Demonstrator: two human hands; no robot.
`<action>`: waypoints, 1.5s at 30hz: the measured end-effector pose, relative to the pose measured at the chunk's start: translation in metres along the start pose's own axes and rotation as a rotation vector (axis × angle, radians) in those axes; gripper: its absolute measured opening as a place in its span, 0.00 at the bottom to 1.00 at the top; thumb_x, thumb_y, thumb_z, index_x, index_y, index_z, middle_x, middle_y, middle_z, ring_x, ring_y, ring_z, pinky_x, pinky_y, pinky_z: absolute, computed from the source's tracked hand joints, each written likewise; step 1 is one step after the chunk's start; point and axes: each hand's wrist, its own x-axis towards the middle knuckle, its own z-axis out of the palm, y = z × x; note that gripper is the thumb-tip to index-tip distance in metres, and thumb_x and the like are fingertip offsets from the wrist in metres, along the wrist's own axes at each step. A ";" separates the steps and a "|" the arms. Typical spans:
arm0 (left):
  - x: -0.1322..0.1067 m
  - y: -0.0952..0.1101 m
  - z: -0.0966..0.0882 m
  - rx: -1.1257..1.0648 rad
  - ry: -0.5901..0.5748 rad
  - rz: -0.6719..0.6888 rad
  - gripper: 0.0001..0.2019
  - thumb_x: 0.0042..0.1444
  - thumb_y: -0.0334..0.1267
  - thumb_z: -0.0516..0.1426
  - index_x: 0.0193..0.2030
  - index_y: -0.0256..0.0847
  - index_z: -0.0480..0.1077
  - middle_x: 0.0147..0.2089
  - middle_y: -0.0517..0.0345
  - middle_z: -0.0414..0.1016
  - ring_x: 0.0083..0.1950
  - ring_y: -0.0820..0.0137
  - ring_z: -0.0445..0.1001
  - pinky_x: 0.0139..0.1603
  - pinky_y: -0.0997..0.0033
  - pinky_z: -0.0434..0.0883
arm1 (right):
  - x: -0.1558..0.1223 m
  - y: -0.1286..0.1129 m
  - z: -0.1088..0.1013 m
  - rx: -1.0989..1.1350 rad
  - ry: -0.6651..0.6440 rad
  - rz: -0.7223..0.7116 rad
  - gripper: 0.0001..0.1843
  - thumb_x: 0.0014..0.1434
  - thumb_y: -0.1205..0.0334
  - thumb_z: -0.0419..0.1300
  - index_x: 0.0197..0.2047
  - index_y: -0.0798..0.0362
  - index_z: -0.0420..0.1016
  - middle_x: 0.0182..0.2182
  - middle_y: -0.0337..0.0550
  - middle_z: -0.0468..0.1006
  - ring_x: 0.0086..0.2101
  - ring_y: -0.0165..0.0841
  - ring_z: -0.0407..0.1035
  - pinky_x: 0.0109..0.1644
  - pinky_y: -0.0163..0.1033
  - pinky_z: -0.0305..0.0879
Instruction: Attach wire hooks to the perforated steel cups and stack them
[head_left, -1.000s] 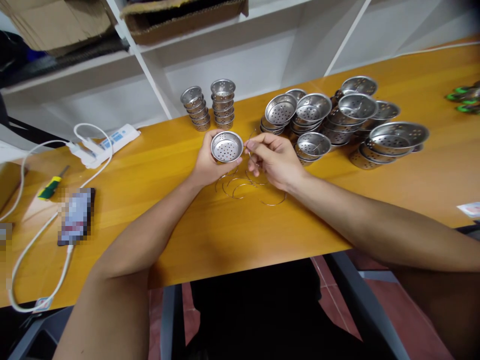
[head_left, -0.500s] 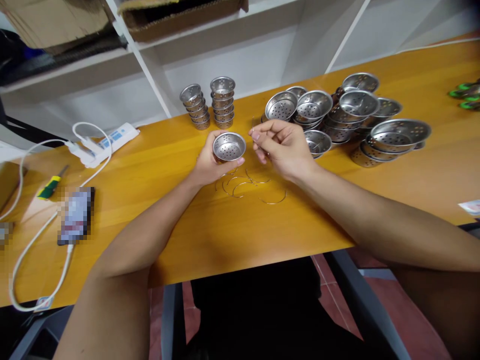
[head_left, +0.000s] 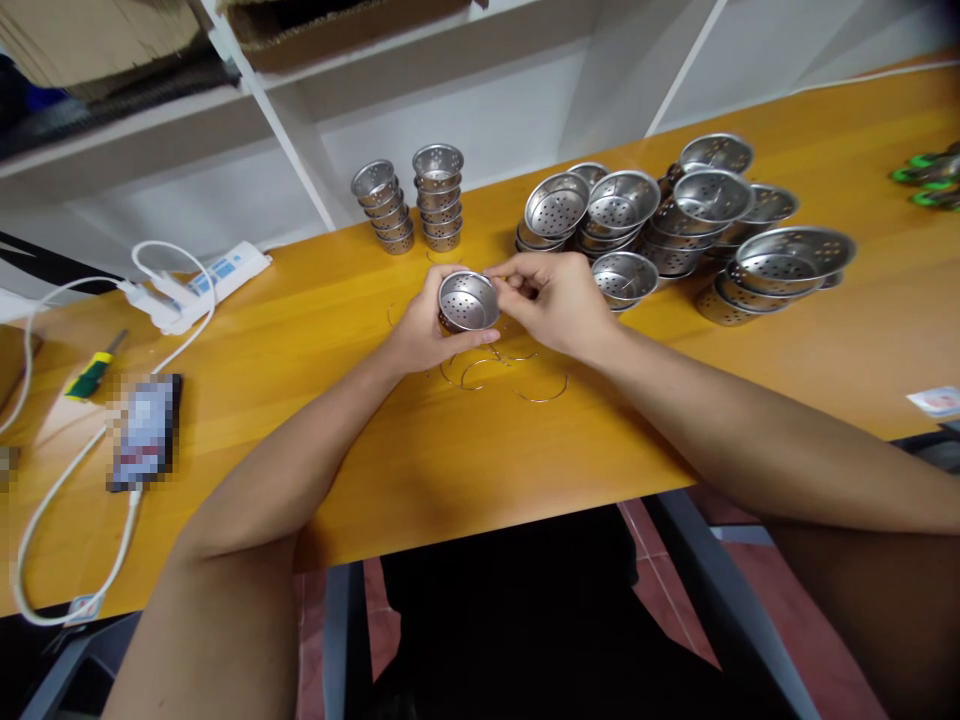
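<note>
My left hand [head_left: 422,325] is wrapped around a small perforated metal cup [head_left: 469,302], its open mouth tilted toward me. At the cup's right rim, my right hand [head_left: 551,298] is closed in a pinch on a thin wire, which its fingers now mostly hide. Right thumb and fingertips touch or nearly touch the rim. Below the cup, several thin curved wires [head_left: 546,399] lie loose on the table, partly covered by the left hand.
Two stacks of small perforated cups [head_left: 439,200] stand at the back. Several larger perforated cups [head_left: 622,205] crowd the right side. Leftward lie a power strip [head_left: 225,285], a screwdriver [head_left: 91,375], a phone [head_left: 146,430] and a white cable [head_left: 45,505]. White shelving [head_left: 465,120] rises behind the table [head_left: 480,480].
My right hand has moved to the cup's rim with the wire, closing the gap between the hands. The cup has shifted slightly right. The view has moved a little.
</note>
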 end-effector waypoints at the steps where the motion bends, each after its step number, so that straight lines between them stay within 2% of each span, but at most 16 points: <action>1: 0.000 0.001 0.000 0.008 -0.002 -0.002 0.53 0.61 0.81 0.81 0.77 0.52 0.68 0.68 0.48 0.86 0.63 0.54 0.93 0.62 0.53 0.90 | 0.000 0.001 0.000 -0.015 -0.003 -0.007 0.10 0.78 0.54 0.75 0.46 0.50 0.95 0.33 0.43 0.82 0.34 0.36 0.66 0.39 0.44 0.61; 7: 0.001 0.010 0.000 -0.009 -0.018 0.000 0.49 0.65 0.79 0.80 0.75 0.51 0.69 0.65 0.50 0.88 0.57 0.59 0.93 0.57 0.58 0.88 | 0.001 0.008 -0.001 -0.020 -0.037 -0.023 0.09 0.77 0.55 0.78 0.45 0.50 0.95 0.34 0.43 0.85 0.34 0.36 0.70 0.41 0.44 0.62; 12: 0.001 0.012 0.000 -0.007 -0.031 -0.031 0.50 0.64 0.79 0.80 0.75 0.51 0.69 0.65 0.50 0.88 0.57 0.59 0.93 0.54 0.59 0.87 | 0.001 0.011 -0.001 -0.016 -0.018 -0.008 0.08 0.77 0.55 0.78 0.47 0.49 0.95 0.33 0.42 0.84 0.34 0.36 0.69 0.41 0.44 0.62; 19: 0.000 0.008 0.000 -0.032 -0.042 -0.025 0.49 0.65 0.79 0.80 0.75 0.52 0.68 0.66 0.50 0.87 0.58 0.58 0.92 0.56 0.56 0.88 | 0.000 0.008 0.003 0.045 -0.002 0.000 0.10 0.78 0.52 0.79 0.46 0.49 0.94 0.33 0.42 0.82 0.33 0.34 0.65 0.41 0.44 0.61; 25: 0.001 0.006 0.001 -0.035 -0.024 -0.001 0.49 0.66 0.78 0.80 0.77 0.52 0.68 0.68 0.48 0.87 0.64 0.56 0.92 0.62 0.54 0.89 | -0.001 0.007 0.004 -0.007 0.014 -0.015 0.11 0.80 0.51 0.75 0.47 0.48 0.95 0.33 0.43 0.81 0.33 0.36 0.65 0.40 0.45 0.61; 30: 0.001 0.007 0.000 -0.029 -0.052 -0.009 0.49 0.65 0.77 0.80 0.76 0.52 0.68 0.67 0.49 0.87 0.61 0.58 0.93 0.58 0.57 0.88 | -0.001 0.008 0.005 -0.010 0.011 -0.025 0.11 0.80 0.53 0.73 0.48 0.48 0.96 0.32 0.42 0.81 0.33 0.36 0.67 0.41 0.45 0.60; 34: 0.002 0.011 0.001 -0.010 -0.037 -0.006 0.52 0.62 0.79 0.82 0.77 0.53 0.68 0.68 0.49 0.87 0.61 0.56 0.93 0.58 0.55 0.88 | -0.002 0.004 0.008 0.014 0.034 -0.012 0.12 0.79 0.49 0.75 0.47 0.47 0.92 0.31 0.40 0.78 0.32 0.36 0.65 0.40 0.45 0.60; 38: 0.001 0.017 0.004 0.037 0.008 -0.046 0.56 0.53 0.80 0.86 0.74 0.53 0.70 0.62 0.53 0.87 0.55 0.58 0.92 0.55 0.56 0.87 | -0.005 -0.002 0.017 0.070 0.074 -0.001 0.07 0.74 0.52 0.76 0.50 0.44 0.88 0.28 0.37 0.71 0.30 0.36 0.61 0.39 0.45 0.60; 41: 0.001 0.020 0.007 0.029 0.028 -0.059 0.51 0.57 0.80 0.84 0.72 0.52 0.71 0.59 0.55 0.88 0.51 0.62 0.91 0.51 0.59 0.85 | -0.005 -0.007 0.022 0.122 0.078 0.029 0.07 0.71 0.53 0.77 0.45 0.44 0.86 0.27 0.37 0.68 0.30 0.36 0.60 0.38 0.44 0.59; 43: 0.001 0.019 0.007 -0.033 0.022 -0.051 0.48 0.62 0.79 0.81 0.72 0.51 0.71 0.61 0.54 0.88 0.53 0.62 0.91 0.53 0.59 0.86 | -0.004 -0.012 0.021 0.208 0.066 0.056 0.10 0.71 0.50 0.79 0.44 0.45 0.88 0.29 0.39 0.73 0.31 0.35 0.62 0.38 0.43 0.59; 45: 0.003 0.016 0.007 -0.129 0.002 -0.044 0.45 0.65 0.78 0.80 0.71 0.51 0.72 0.62 0.53 0.88 0.56 0.62 0.91 0.56 0.59 0.87 | -0.003 -0.017 0.015 0.385 0.012 0.158 0.16 0.68 0.46 0.87 0.45 0.46 0.91 0.35 0.43 0.82 0.33 0.34 0.66 0.36 0.41 0.61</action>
